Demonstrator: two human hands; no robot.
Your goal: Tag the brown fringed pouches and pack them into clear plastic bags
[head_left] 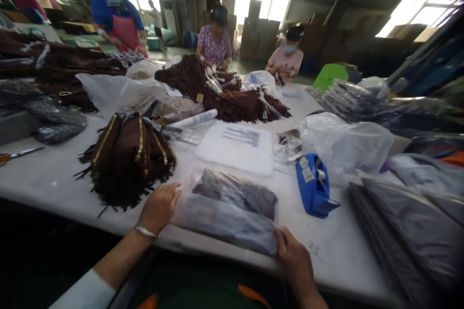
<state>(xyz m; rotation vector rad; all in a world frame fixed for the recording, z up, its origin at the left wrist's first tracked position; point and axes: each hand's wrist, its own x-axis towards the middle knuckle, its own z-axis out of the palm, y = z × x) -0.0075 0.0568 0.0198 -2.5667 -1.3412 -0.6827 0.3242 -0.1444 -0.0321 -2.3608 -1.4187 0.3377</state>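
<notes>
Fabric [235, 193], dark and folded, lies inside a clear plastic bag [221, 224], flat at the near edge of the white table [36, 181] in front of you. Your left hand [159, 207] has its fingers closed on the bag's left edge, though blur softens the fingertips; a bracelet [147, 231] circles that wrist. Your right hand [293, 253] pinches the bag's lower right corner between thumb and fingers.

Just beyond your left hand sits a brown fringed bundle [126, 159] with gold zips. Past the bag's far side you have a flat white stack [235, 149] with dark print. To its right, near your right hand, stands a blue tape dispenser [311, 186], and farther right lie dark wrapped packages [409, 231]. At the far left, well apart from your hands, you can see scissors [21, 154].

Across the table, behind a brown fringed heap [224, 96], is a person in a purple patterned top [214, 43]; a person in pale pink [286, 62] is to the right.
</notes>
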